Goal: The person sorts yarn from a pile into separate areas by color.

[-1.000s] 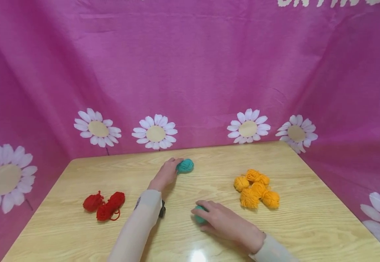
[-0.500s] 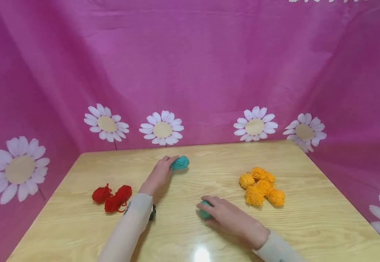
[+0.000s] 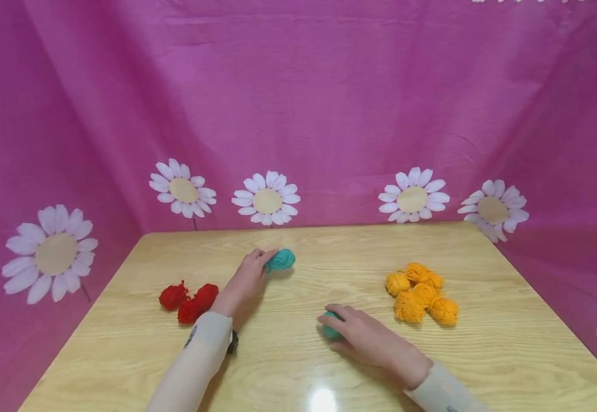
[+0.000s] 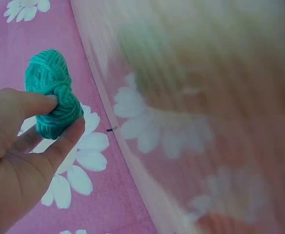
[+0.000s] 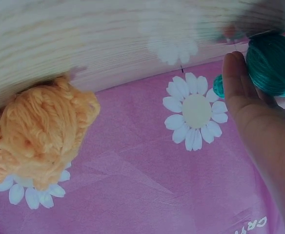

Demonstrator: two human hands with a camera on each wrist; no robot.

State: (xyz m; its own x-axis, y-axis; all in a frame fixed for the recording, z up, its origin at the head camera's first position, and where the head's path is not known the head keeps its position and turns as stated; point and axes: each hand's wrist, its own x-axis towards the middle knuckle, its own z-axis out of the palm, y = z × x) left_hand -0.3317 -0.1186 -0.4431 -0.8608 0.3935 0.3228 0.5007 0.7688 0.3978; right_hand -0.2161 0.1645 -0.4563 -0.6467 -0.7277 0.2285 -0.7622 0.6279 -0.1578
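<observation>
In the head view my left hand [image 3: 245,278] reaches over the middle of the table with a small teal ball of yarn [image 3: 281,260]. The left wrist view shows thumb and fingertips pinching this oblong skein [image 4: 54,92], with a gap between it and the tabletop. Nearer the front, my right hand [image 3: 365,337] has its fingers curved around a second teal ball of yarn [image 3: 332,325], partly hidden under them. Seen from the right wrist, this rounder ball [image 5: 274,66] sits right at the table surface between fingers and thumb.
Red balls of yarn [image 3: 191,309] lie on the wooden table [image 3: 107,337], just left of my left forearm. Several orange balls of yarn [image 3: 410,307] are clustered right of my right hand. A pink daisy-printed cloth [image 3: 329,114] hangs behind the table and along its sides.
My left hand has moved left across the table with its teal yarn, toward the red balls. My right hand stays at its ball. The head view has shifted slightly left.
</observation>
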